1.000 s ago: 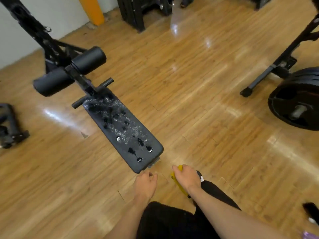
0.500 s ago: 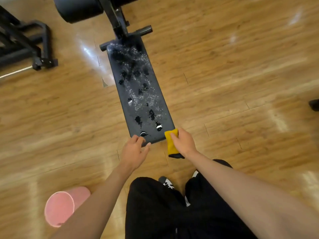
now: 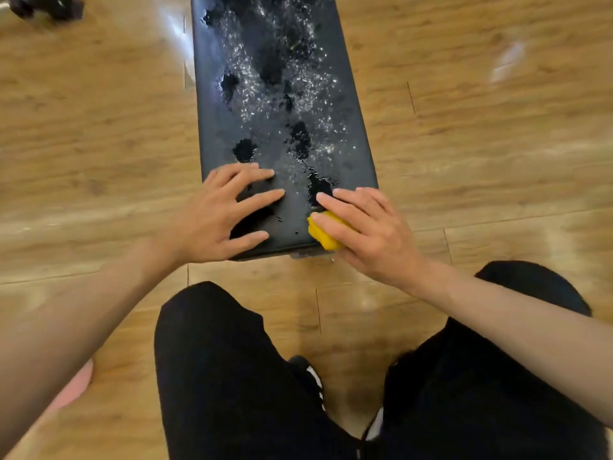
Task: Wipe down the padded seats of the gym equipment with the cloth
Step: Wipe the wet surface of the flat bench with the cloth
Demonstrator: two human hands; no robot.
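Note:
A long black padded bench seat (image 3: 212,104) runs away from me down the middle of the view, its surface speckled with wet droplets and dark blotches. My left hand (image 3: 219,215) rests flat on the seat's near left corner with fingers spread. My right hand (image 3: 361,227) lies at the near right corner, its fingers curled over a folded yellow cloth (image 3: 321,235) that sits on the pad's edge. Most of the cloth is hidden under that hand.
Wooden plank floor (image 3: 481,144) surrounds the bench on both sides. My legs in black trousers (image 3: 238,376) stand just before the seat's near end. A pink object (image 3: 71,390) peeks out under my left forearm. Dark equipment (image 3: 46,6) sits at the top left.
The view has closed in on the bench. Both hands moved forward onto the seat's near end: the left now lies flat on the pad, the right has brought the cloth onto the corner.

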